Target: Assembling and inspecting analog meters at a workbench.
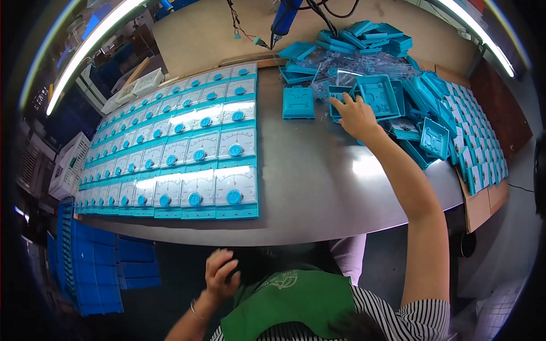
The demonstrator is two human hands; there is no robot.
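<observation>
My right hand [357, 116] reaches over the pile of teal plastic cases, fingers apart. Its fingertips lie over a shallow teal case [335, 112] and beside the left edge of a tilted, open teal case [377, 95]. The undersides of those fingers are hidden, and I see no firm grip. Below the table's front edge, my left hand [220, 275] hangs near my green apron [290, 301], fingers loosely bent and apart, nothing visible in them. A single teal case [298, 103] lies on the metal table, left of my right hand.
Rows of panel meters [199, 153] with teal knobs cover the table's [301, 187] left side. Clear plastic covers [364, 63] lie among the cases. Small assembled parts [483, 142] stand in rows at right. A blue power screwdriver [285, 18] hangs overhead; blue bins [96, 261] stand lower left.
</observation>
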